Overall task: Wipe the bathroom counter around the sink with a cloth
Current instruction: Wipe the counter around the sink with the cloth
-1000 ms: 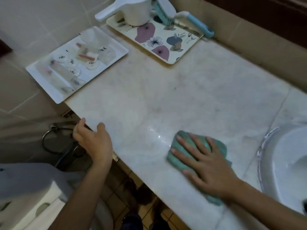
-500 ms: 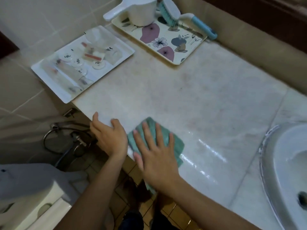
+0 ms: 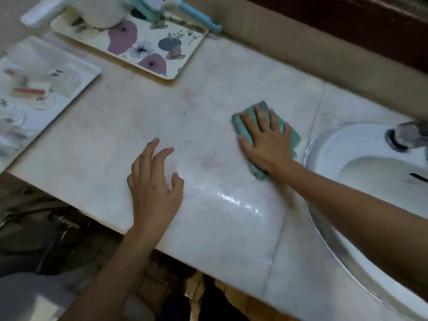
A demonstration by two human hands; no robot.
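Observation:
A folded green cloth (image 3: 240, 125) lies on the pale marble counter (image 3: 143, 126), a little left of the white sink (image 3: 361, 158). My right hand (image 3: 264, 142) presses flat on the cloth with straight, spread fingers and covers most of it. My left hand (image 3: 155, 181) hovers over or rests on the counter near its front edge, fingers relaxed and spread, holding nothing. A wet streak shines on the marble between my two arms.
A floral tray (image 3: 171, 66) with a white jug (image 3: 97, 10) and a blue-handled brush (image 3: 194, 15) sits at the back left. A white tray of toiletries (image 3: 76, 72) lies at the far left. A metal tap (image 3: 410, 133) stands behind the sink.
My right hand has slid the cloth from the front left edge back and to the right, close to the sink. My left hand has moved from the counter's edge onto its top.

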